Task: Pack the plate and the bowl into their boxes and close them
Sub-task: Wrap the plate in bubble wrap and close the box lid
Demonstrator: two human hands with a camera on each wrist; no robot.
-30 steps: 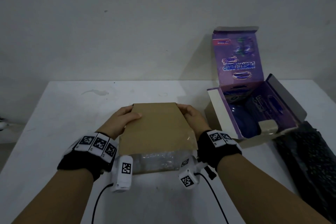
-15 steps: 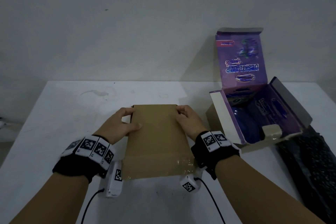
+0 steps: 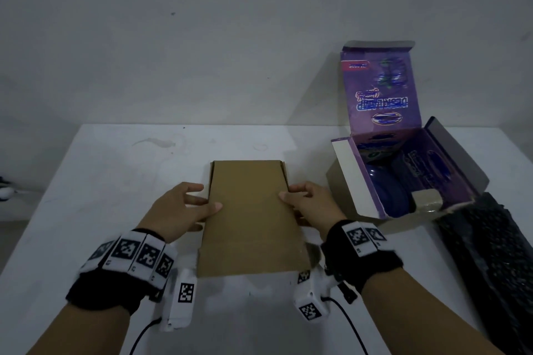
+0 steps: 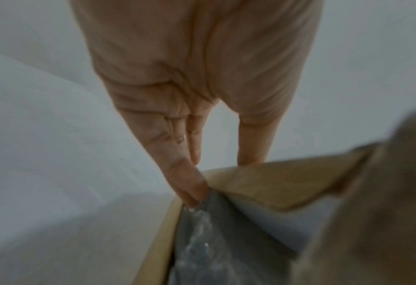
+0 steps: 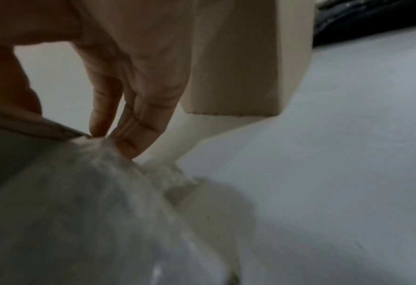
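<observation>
Left hand (image 3: 184, 207) lay at the brown box's (image 3: 251, 219) left edge, thumb on the lid, fingers relaxed down the side; the wrist view showed fingertips (image 4: 192, 190) touching clear wrap (image 4: 216, 241) inside the box wall, gripping nothing. Brown box sat mid-surface (image 3: 101, 181), lid lowered nearly flat, side flaps not yet tucked as far as could be seen. Contents were wrapped in clear plastic, probably the plate, though it could not be made out. Right hand (image 3: 310, 204) mirrored at the right edge, thumb on the lid, fingers loosely curved beside the wrap (image 5: 92, 202), clamping nothing. Purple box (image 3: 403, 176) stood just right of it, lid upright, a blue dish, likely the bowl (image 3: 386, 196), inside. Dark mat (image 3: 490, 253) lay at far right.

Step judged: closing the brown box. Next move would call for pushing stray wrap inside, then pressing the lid's sides down into the walls.

Room: wide bare surface to the left and front; tight on the right, where the purple box's near wall stood close to the right hand.
</observation>
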